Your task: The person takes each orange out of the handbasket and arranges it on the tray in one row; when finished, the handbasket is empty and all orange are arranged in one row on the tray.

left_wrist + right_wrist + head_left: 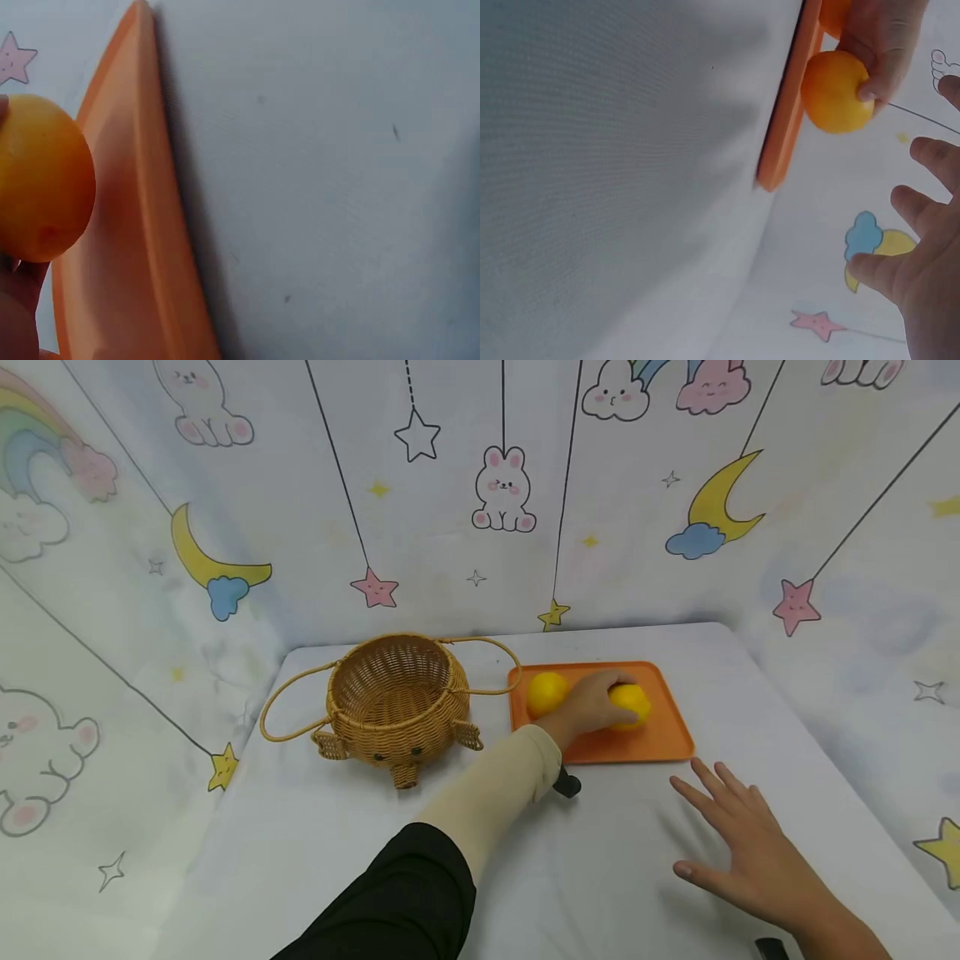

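Observation:
My left hand grips a plump yellow lemon over the right half of an orange tray, fingers and thumb round its sides. In the left wrist view this lemon stands beside the tray's raised rim. A second lemon lies in the left part of the tray, left of the hand. My right hand is held over the table to the right, fingers spread and holding nothing. From the right wrist view, the left thumb presses against the gripped lemon.
A wicker basket with an animal face and two loop handles stands left of the tray, its right handle reaching the tray's edge. The white tabletop meets a cartoon-printed backdrop behind.

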The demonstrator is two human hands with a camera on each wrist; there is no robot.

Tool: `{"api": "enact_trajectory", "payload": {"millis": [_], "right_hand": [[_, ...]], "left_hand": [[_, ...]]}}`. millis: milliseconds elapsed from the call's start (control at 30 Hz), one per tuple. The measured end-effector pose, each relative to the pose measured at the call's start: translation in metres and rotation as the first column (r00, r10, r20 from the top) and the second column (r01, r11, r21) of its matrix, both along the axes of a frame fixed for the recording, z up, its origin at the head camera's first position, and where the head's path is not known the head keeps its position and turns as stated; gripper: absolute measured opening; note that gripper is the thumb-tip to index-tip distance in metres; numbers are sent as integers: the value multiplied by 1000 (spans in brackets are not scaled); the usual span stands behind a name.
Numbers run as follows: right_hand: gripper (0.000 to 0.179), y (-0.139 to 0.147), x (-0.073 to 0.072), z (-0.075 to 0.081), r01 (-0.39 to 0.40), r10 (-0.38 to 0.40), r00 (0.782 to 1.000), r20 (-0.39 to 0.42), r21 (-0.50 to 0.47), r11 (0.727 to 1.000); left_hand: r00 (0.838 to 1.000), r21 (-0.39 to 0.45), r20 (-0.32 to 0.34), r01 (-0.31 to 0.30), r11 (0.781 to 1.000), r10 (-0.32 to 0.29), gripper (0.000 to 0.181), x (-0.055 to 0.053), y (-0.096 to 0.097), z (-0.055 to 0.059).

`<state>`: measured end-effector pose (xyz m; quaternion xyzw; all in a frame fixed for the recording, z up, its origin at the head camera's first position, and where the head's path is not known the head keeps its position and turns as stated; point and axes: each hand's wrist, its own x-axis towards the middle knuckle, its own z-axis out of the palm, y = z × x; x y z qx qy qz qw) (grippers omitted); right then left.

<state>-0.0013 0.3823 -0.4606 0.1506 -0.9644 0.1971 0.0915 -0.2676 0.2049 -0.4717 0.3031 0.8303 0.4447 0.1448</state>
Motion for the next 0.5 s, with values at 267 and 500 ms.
{"api": "enact_trajectory", "payload": {"millis": [267, 500], "right_hand": [[102, -1, -1, 0, -9, 9, 1000, 0, -13, 1000], [101, -1, -2, 1, -7, 7, 1000, 8, -7, 1000]], "left_hand": [[994, -107, -104, 11, 994, -22, 64, 0, 1, -1], [990, -126, -125, 49, 991, -64, 71, 2, 2, 3]]}}
